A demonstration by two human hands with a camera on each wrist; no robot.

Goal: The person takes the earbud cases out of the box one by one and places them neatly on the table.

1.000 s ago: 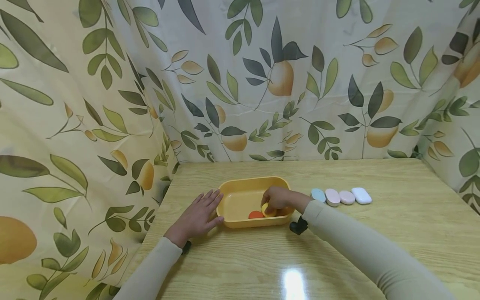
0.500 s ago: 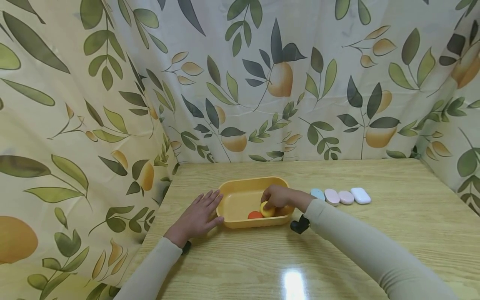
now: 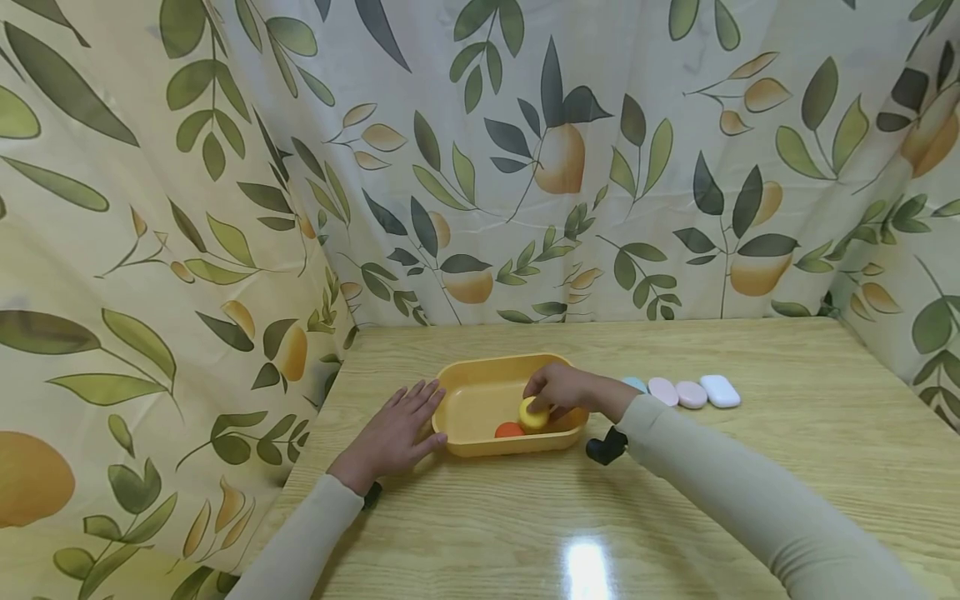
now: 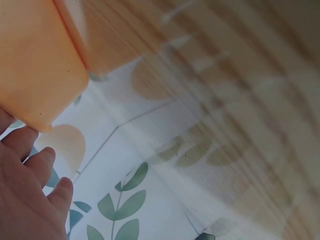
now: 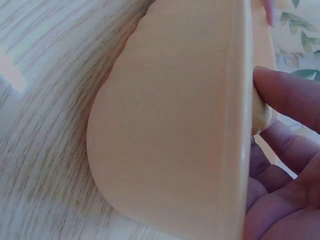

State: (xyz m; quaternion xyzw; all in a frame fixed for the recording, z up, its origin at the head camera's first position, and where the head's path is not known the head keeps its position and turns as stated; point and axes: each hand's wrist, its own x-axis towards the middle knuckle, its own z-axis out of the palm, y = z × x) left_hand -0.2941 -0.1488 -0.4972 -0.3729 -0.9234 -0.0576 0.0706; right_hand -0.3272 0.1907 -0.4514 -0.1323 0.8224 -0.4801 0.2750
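Note:
A shallow yellow plastic tub (image 3: 476, 404) stands on the table. My left hand (image 3: 393, 429) lies with fingers spread against its left end; in the left wrist view fingertips touch the tub's wall (image 4: 42, 60). My right hand (image 3: 567, 390) reaches into the tub's right half and holds a round yellow piece (image 3: 533, 416) between thumb and fingers. In the right wrist view the tub's near wall hides most of that piece (image 5: 259, 114). Just left of it, a round orange-red piece (image 3: 509, 430) sits by the tub's front wall.
Right of the tub, a row of small rounded soap-like pieces lies on the table: a light blue one (image 3: 635, 384), partly behind the right wrist, two pink ones (image 3: 663, 391) and a white one (image 3: 721, 391). Patterned curtains (image 3: 465, 167) hang behind and at both sides.
My right hand has shifted slightly up and right, and its fingers cover less of the yellow piece, which moved slightly left. My left hand has stayed in place.

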